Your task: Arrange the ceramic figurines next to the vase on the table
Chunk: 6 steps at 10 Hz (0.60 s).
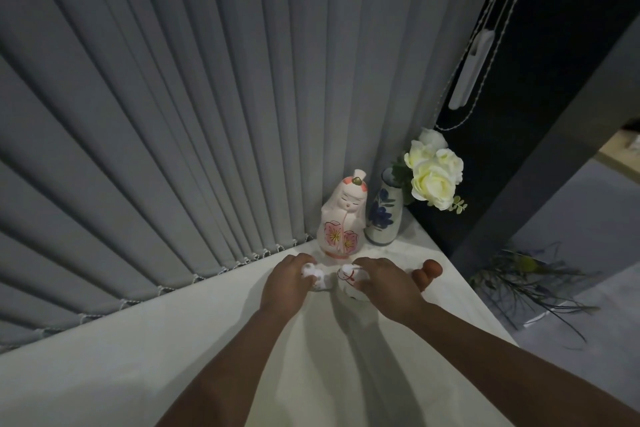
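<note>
Dim room — grey vertical blinds [156,114] behind a white table [121,374].

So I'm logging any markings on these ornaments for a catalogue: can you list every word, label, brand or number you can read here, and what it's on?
None: no readable text anywhere in this view.
Tall doll figurine: only painted pink flowers, no lettering.
Vase: only a blue painted flower, no mark visible.
Small figurine under the left hand: no lettering visible.
Small figurine under the right hand: red painted lines, not letters.
</note>
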Tool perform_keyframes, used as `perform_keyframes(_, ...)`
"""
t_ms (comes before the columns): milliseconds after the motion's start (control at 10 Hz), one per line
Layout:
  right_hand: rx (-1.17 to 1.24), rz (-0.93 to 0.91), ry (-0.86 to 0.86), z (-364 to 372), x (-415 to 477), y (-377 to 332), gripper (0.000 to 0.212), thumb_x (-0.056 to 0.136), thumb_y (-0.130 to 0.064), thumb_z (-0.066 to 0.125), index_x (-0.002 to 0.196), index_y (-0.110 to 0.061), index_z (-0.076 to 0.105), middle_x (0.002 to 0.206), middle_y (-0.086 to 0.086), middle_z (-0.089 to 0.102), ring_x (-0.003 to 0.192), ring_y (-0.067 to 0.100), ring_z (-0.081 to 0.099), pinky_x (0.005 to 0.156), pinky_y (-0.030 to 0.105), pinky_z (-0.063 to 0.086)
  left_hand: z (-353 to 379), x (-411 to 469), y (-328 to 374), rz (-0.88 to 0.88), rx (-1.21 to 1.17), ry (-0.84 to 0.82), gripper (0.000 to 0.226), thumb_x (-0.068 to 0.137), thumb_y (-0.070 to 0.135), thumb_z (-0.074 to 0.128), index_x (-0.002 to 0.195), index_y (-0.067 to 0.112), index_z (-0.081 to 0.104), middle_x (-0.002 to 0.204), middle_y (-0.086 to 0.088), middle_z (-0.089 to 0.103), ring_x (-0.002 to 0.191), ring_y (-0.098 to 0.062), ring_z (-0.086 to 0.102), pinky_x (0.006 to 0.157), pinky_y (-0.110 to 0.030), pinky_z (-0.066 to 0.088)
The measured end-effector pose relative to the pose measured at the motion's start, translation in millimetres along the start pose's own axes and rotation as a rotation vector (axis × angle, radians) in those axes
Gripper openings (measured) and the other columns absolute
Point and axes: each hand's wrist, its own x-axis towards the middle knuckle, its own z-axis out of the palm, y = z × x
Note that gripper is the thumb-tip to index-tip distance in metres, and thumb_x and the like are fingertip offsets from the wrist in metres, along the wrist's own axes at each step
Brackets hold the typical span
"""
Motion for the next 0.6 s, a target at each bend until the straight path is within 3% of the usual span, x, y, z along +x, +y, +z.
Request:
perform_keyframes(300, 0.012, 0.021, -0.014, 0.4, -1.3, 1.5, 0.043, 0.090, -0.033, 0.060, 0.131, -0.026, 0.051, 0.123, 0.007, 0.061, 0.112, 0.021, 0.056, 0.092, 0.031, 0.044, -0.3, -6.9, 4.9, 0.033, 0.070, -0.014, 0.041, 0.075, 0.007, 0.061, 0.113, 0.023, 0.062, 0.115, -0.005, 0.059, 0.100, -0.024, 0.059, 0.082, -0.034, 0.051)
perform_keyframes(500, -0.029, 0.007, 0.043, 0.7, -17.2, -1.0, 0.065, 0.089, -0.041, 0.059, 0.145, -0.022, 0.031, 0.150, 0.000, 0.040, 0.138, 0.020, 0.032, 0.109, 0.038, 0.035, -4.1, -21.7, 9.8, 0.033, 0.247, -0.033, 0.056, 0.083, 0.018, 0.061, 0.136, 0.025, 0.043, 0.146, -0.005, 0.040, 0.129, -0.026, 0.042, 0.101, -0.035, 0.042)
perform_keyframes(600, -0.113, 0.014, 0.054, 5.9, -27.6, -3.0, 0.072, 0.092, -0.050, 0.049, 0.150, -0.024, 0.015, 0.161, -0.002, 0.017, 0.149, 0.023, 0.011, 0.117, 0.046, 0.021, -10.4, -31.6, 12.8, 0.046, 0.301, 0.039, 0.058, 0.086, 0.024, 0.059, 0.140, 0.019, 0.038, 0.148, -0.007, 0.039, 0.133, -0.026, 0.039, 0.106, -0.034, 0.037)
